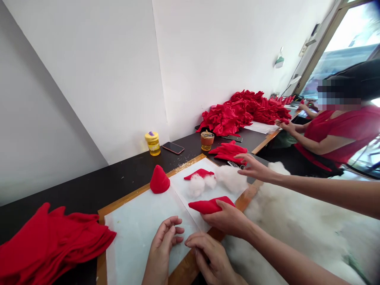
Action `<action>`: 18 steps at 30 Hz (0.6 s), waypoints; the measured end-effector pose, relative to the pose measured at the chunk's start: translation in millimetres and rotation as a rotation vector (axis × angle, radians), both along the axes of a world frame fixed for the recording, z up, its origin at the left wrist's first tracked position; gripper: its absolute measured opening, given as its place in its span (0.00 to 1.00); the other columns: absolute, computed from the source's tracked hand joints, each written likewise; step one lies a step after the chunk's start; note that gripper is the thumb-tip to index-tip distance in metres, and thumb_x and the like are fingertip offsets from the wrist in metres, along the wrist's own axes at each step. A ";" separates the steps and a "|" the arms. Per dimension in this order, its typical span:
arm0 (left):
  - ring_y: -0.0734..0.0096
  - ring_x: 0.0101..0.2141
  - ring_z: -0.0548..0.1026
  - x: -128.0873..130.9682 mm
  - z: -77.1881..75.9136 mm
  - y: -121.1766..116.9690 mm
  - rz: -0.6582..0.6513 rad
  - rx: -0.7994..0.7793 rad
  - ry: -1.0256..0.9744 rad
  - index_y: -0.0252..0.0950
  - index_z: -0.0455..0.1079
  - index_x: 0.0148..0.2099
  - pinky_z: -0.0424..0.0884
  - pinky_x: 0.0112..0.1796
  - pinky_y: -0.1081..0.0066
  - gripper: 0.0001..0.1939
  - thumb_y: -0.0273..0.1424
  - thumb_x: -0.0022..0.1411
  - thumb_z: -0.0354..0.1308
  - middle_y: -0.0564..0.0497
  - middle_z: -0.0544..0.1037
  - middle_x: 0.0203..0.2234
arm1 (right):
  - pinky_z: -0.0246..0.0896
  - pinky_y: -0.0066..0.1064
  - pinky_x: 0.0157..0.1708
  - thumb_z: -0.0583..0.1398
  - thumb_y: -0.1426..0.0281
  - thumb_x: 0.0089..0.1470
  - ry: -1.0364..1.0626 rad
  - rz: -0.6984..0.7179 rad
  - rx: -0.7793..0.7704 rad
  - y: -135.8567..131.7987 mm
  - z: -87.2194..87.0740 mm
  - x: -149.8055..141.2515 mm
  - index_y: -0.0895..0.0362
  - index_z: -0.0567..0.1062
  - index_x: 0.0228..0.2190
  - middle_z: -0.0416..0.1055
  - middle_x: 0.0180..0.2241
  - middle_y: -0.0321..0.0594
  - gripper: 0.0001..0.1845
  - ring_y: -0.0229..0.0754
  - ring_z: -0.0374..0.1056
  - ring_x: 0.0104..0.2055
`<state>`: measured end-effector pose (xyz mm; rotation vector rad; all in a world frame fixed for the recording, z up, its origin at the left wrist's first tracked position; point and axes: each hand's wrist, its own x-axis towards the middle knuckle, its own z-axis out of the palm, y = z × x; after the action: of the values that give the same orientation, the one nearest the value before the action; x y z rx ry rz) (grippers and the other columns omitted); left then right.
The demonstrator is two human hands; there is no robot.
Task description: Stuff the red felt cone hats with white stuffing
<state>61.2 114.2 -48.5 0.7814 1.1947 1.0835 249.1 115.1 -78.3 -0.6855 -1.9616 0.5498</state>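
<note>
At our worktable, we hold our left hand (162, 245) open and empty over the pale sheet (133, 233), its fingers gently curved, while our right hand (210, 253), also empty, is loosely open beside it with bent fingers. Nearest us is a held red fabric piece (208, 205), plump and tapering to a blunt point at its left end, its matte surface smooth; a co-worker's lower hand (227, 220) cradles it from below, just beyond our right hand. The co-worker's upper hand (257, 169), fingers spread, hovers beside a large white tuft of fiberfill (230, 178). Behind the held piece we see a flatter red fabric piece (204, 173) with small cottony tufts (196, 186) along its near side. To the left, a rounded red fabric cone (159, 181) stands upright on its broad base near the sheet's far, wood-trimmed edge. Soft, layered red cloth pieces (53, 241) spread across the dark tabletop (124, 174) at far left, and a crumpled red heap (237, 113) lies against the wall. Between them we see a yellow-lidded jar (153, 144), a smartphone (173, 148) and an amber cup (207, 141). Cloudy, pale stuffing (299, 221) billows at right, below a seated person in a red top (344, 134).
</note>
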 end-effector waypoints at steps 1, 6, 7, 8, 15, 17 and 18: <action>0.59 0.47 0.73 -0.7 -1.1 0.4 0.002 0.001 0.000 0.36 0.71 0.49 0.73 0.47 0.63 0.26 0.48 0.54 0.65 0.44 0.74 0.52 | 0.79 0.29 0.39 0.56 0.78 0.62 -0.048 0.065 -0.024 11.0 7.5 10.9 0.48 0.76 0.47 0.78 0.40 0.36 0.17 0.41 0.77 0.41; 0.60 0.47 0.73 -5.0 -1.8 1.9 0.001 0.005 0.014 0.36 0.70 0.49 0.72 0.47 0.62 0.25 0.47 0.55 0.63 0.44 0.74 0.52 | 0.76 0.37 0.53 0.33 0.73 0.72 -0.126 0.180 -0.131 43.2 46.3 68.4 0.42 0.79 0.48 0.79 0.44 0.34 0.37 0.38 0.77 0.51; 0.60 0.47 0.73 -5.7 -1.1 2.1 0.001 0.000 0.018 0.36 0.69 0.49 0.72 0.47 0.62 0.26 0.47 0.55 0.63 0.44 0.74 0.52 | 0.71 0.40 0.58 0.29 0.71 0.72 -0.150 0.182 -0.157 44.1 52.4 78.3 0.43 0.78 0.52 0.78 0.47 0.34 0.40 0.39 0.73 0.57; 0.60 0.47 0.73 -6.2 -0.5 2.5 0.001 -0.005 0.021 0.36 0.69 0.50 0.72 0.48 0.62 0.26 0.48 0.55 0.63 0.44 0.74 0.53 | 0.67 0.43 0.62 0.28 0.68 0.72 -0.172 0.163 -0.169 44.7 57.5 87.0 0.43 0.77 0.54 0.77 0.50 0.35 0.40 0.41 0.69 0.61; 0.60 0.47 0.73 -5.5 2.3 2.1 0.007 -0.002 0.010 0.36 0.71 0.49 0.72 0.47 0.64 0.26 0.48 0.54 0.63 0.44 0.74 0.53 | 0.77 0.38 0.47 0.51 0.59 0.72 -0.059 -0.141 -0.096 60.2 59.9 95.7 0.47 0.79 0.45 0.78 0.45 0.39 0.17 0.42 0.76 0.47; 0.61 0.47 0.74 -4.8 3.4 0.7 0.012 0.006 0.001 0.36 0.72 0.48 0.72 0.46 0.64 0.25 0.48 0.53 0.64 0.44 0.75 0.52 | 0.76 0.36 0.44 0.56 0.61 0.70 -0.053 -0.164 -0.111 52.9 51.6 77.1 0.52 0.77 0.47 0.76 0.48 0.43 0.12 0.41 0.74 0.46; 0.61 0.46 0.74 -4.5 4.0 -0.1 0.015 0.008 -0.005 0.36 0.72 0.48 0.72 0.46 0.65 0.25 0.47 0.53 0.65 0.44 0.75 0.52 | 0.75 0.36 0.44 0.58 0.62 0.69 -0.048 -0.173 -0.113 44.9 46.3 65.0 0.54 0.76 0.48 0.74 0.49 0.44 0.12 0.41 0.74 0.45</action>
<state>56.6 114.1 -44.5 0.7771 1.1945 1.1023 314.0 160.1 -32.0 -0.9374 -1.9039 0.5452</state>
